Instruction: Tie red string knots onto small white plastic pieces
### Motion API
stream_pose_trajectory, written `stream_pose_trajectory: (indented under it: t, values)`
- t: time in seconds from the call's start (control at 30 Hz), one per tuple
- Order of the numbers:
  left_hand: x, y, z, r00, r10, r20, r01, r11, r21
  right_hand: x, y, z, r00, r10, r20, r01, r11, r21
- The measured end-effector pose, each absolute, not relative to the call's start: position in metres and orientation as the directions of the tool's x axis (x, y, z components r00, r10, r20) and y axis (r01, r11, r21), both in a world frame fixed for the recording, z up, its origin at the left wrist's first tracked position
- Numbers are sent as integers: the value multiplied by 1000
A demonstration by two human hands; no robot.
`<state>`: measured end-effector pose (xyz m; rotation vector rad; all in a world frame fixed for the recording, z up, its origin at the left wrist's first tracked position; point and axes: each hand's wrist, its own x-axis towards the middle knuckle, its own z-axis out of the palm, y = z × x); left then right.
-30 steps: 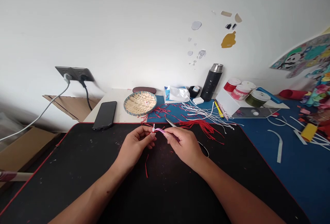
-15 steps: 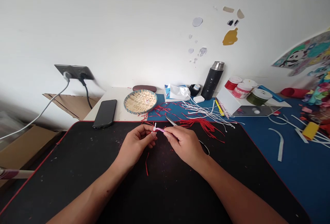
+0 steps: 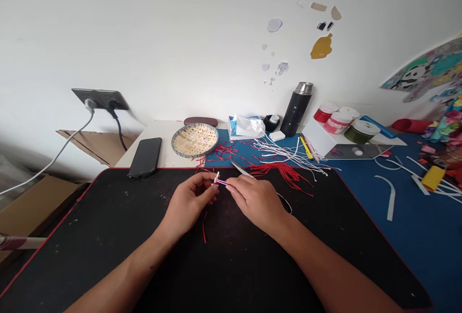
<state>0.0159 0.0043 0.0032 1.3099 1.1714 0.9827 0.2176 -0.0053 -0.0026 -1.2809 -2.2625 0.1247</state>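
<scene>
On the far left, a gray wall socket [image 3: 100,99] has two plugs in it, and a white cable [image 3: 54,155] runs down from it. Below is a cardboard box [image 3: 36,202], and its edge is cut off by the side of the view. A black phone [image 3: 145,157] lies on the white desk, next to a round woven basket [image 3: 195,140].

A big black mat [image 3: 90,236] fills the front. Over it, the left hand [image 3: 189,205] and the right hand [image 3: 257,201] are close together. Their fingers pinch a small pink and white piece [image 3: 221,181] from both sides, so the grip is closed on it, and the piece sits between them, above the mat. The fingers hide much of it, and it is too small to see how it is made.

Just past the right hand, a thin metal tool [image 3: 241,169] pokes out. Its other end is hidden, so I can't tell what tool it is. Red threads [image 3: 285,173] and white cords [image 3: 288,154] lie in messy piles behind it. Further back stand a tissue box [image 3: 245,128] and a black flask [image 3: 296,109]. On the far right are paint jars [image 3: 335,120], paper strips [image 3: 390,197] and a panda poster [image 3: 418,70], cut off by the edge.
</scene>
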Motion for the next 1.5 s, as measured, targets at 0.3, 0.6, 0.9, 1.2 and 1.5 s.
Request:
stream_pose_trajectory:
  t: [0.3, 0.6, 0.9, 1.2, 1.5]
  values:
    - [17, 4, 1, 166, 985, -52, 79, 39, 996, 215, -8, 1, -402, 842, 361, 817, 507, -275]
    - [22, -4, -2, 89, 996, 14, 61, -19, 998, 205, -14, 6, -288, 911, 294, 807, 397, -438]
    - [26, -2, -1, 94, 995, -16, 18, 15, 1000, 198, -16, 4, -245, 969, 10, 496, 134, -858]
    - [27, -2, -3, 49, 999, 5, -9, -4, 1000, 188, -18, 0, -274, 945, -176, 145, -141, -979]
    - [28, -2, -1, 58, 998, -13, -44, 16, 999, 183, -19, -2, -323, 912, -252, -27, -275, -961]
